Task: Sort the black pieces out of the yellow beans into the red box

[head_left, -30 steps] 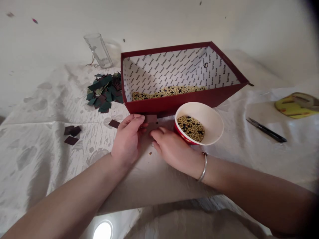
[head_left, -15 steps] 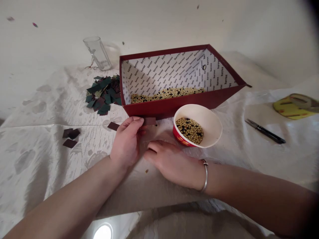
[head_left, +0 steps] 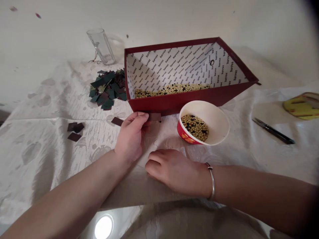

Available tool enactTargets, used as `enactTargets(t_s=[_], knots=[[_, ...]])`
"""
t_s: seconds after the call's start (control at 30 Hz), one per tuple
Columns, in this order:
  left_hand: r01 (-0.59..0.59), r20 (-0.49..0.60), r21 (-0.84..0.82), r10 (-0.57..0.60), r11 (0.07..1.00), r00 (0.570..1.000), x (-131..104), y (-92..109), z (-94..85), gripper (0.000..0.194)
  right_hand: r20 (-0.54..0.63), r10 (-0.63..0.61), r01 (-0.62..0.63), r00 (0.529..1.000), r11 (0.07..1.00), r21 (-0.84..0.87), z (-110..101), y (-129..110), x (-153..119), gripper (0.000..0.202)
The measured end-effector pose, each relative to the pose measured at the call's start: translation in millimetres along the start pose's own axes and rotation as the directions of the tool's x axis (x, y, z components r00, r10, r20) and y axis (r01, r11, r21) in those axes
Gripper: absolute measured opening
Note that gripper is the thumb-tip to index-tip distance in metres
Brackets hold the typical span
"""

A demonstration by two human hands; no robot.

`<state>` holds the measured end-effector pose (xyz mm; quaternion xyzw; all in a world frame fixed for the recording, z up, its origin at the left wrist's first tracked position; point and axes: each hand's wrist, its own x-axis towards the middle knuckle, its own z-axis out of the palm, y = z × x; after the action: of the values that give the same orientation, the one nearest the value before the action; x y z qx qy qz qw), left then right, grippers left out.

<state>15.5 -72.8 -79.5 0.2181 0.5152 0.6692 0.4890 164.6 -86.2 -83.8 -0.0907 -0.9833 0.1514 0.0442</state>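
My left hand (head_left: 132, 132) pinches a dark brown rectangular piece of card (head_left: 155, 117) between thumb and fingers, close to the front wall of the red box (head_left: 159, 105). Another brown strip (head_left: 117, 121) lies just left of that hand. My right hand (head_left: 171, 169) rests on the cloth nearer to me, fingers curled under; whatever they hold, if anything, is hidden. Beyond it, a tilted red and white paper bowl (head_left: 219, 122) contains yellow and black beads (head_left: 195, 127). Similar beads (head_left: 174, 90) lie along the bottom of the box.
A heap of dark green and brown pieces (head_left: 108, 89) lies left of the box, with a glass (head_left: 102, 46) behind it. Several brown pieces (head_left: 74, 131) sit farther left. On the right are a black-handled pointed tool (head_left: 274, 131) and a yellow object (head_left: 301, 106).
My right hand has drawn back slightly toward me, away from the bowl and my left hand. My left hand keeps its pinch on the card. The whole view has shifted a little.
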Motion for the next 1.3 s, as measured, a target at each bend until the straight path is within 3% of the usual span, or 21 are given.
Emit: enactTargets(t_s=[0.17, 0.4, 0.47, 0.53, 0.63, 0.7, 0.87, 1.0, 1.3], knots=[[0.009, -0.011, -0.006, -0.009, 1.0, 1.0, -0.8, 1.2, 1.4, 0.008, 0.007, -0.082, 0.082, 0.997, 0.992, -0.098, 4.0, -8.1, 0.5, 0.008], [-0.004, -0.004, 0.028, 0.005, 1.0, 1.0, 0.5, -0.2, -1.2, 0.009, -0.029, -0.074, 0.069, 0.997, 0.985, -0.158, 0.9, -5.3, -0.8, 0.01], [-0.016, 0.038, 0.073, 0.013, 0.997, 0.999, -0.1, -1.1, -3.6, 0.009, -0.106, -0.044, 0.026, 0.993, 0.986, -0.164, -3.5, 1.3, -3.3, 0.011], [0.005, 0.08, 0.128, -0.016, 0.992, 0.997, -2.4, -1.4, -5.3, 0.011, -0.26, 0.024, -0.072, 0.965, 0.981, -0.178, -9.6, 7.9, -6.5, 0.014], [0.071, 0.115, 0.174, -0.092, 0.982, 0.989, -9.3, 0.2, -4.2, 0.014, -0.485, 0.119, -0.23, 0.866, 0.957, -0.176, -18.9, 14.0, -10.6, 0.018], [0.101, 0.143, 0.178, -0.127, 0.979, 0.982, -14.8, 2.5, -1.1, 0.015, -0.552, 0.161, -0.29, 0.818, 0.944, -0.155, -23.3, 15.2, -11.9, 0.019], [0.154, 0.229, 0.214, -0.203, 0.965, 0.952, -22.8, 9.3, 5.1, 0.018, -0.582, 0.214, -0.364, 0.784, 0.919, -0.152, -26.1, 14.6, -12.1, 0.021], [0.113, 0.291, 0.354, -0.223, 0.929, 0.93, -19.7, 13.5, 0.8, 0.016, -0.585, 0.235, -0.384, 0.776, 0.913, -0.142, -25.6, 15.5, -11.7, 0.021], [0.069, 0.456, 0.502, -0.332, 0.862, 0.826, -3.4, 26.5, -8.1, 0.011, -0.475, 0.279, -0.402, 0.834, 0.898, -0.179, -26.6, 12.7, -11.0, 0.015]])
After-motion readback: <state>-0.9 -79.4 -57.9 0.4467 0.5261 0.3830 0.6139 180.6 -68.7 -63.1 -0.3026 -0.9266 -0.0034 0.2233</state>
